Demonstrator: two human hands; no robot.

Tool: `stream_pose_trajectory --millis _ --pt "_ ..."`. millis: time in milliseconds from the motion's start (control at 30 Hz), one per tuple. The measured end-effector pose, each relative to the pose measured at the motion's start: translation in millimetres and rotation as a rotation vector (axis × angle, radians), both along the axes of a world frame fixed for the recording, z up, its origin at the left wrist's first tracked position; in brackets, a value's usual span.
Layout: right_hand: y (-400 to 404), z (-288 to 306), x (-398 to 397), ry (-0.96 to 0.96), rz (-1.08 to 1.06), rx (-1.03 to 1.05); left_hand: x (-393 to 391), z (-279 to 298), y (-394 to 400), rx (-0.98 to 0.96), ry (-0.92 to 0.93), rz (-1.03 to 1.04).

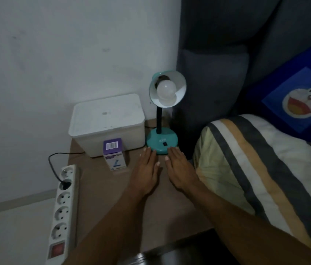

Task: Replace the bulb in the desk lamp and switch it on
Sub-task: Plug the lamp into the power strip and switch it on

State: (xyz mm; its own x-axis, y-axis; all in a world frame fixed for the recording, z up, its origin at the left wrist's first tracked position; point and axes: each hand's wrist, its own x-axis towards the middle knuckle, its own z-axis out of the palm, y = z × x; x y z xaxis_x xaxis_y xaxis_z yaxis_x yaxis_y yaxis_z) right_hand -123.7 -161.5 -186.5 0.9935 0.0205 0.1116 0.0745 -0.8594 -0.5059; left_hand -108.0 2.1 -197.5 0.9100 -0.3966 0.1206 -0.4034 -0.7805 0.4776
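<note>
A dim room with a plain white wall (55, 54) rising behind the teal desk lamp (163, 115). To the right of the lamp stands a dark grey padded headboard (227, 44), and below it lies a bed with a striped cream, yellow and grey cover (256, 159). A blue cushion printed with a cartoon cat face (301, 100) leans against the headboard, further right of the lamp. The lamp stands at the back right corner of a brown flat-topped bench (108, 197). Pale floor (7, 226) shows left of the bench.

Left of the lamp, touching the wall side of the bench, sits a white lidded plastic box (106, 121). A white multi-socket power strip with a red switch (63, 207) lies along the bench's left edge, with a black cord (55, 169) plugged into it. In front of the white box, left of the lamp's base, stands a small purple and white cardboard bulb box (114, 153).

The lamp's shade tilts toward the camera, and a round white bulb (166, 90) sits in it, unlit. A small black switch (164, 144) is on the round base.

Both hands lie flat on the bench just before the lamp's base, fingers straight, holding nothing: the left hand (147, 169) toward the base's left front edge, the right hand (179, 169) toward its right front edge, fingertips at the rim.
</note>
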Motion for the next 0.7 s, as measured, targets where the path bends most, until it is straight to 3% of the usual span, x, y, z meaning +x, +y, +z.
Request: stream_pose_trajectory --millis 267,700 --pt "-8 -35 48 -0.107 -0.003 -0.026 47 -26 -10 0.015 -0.050 -0.030" --pt "-7 -49 48 -0.226 -0.035 -0.102 51 -43 -12 -0.013 -0.067 0.019"
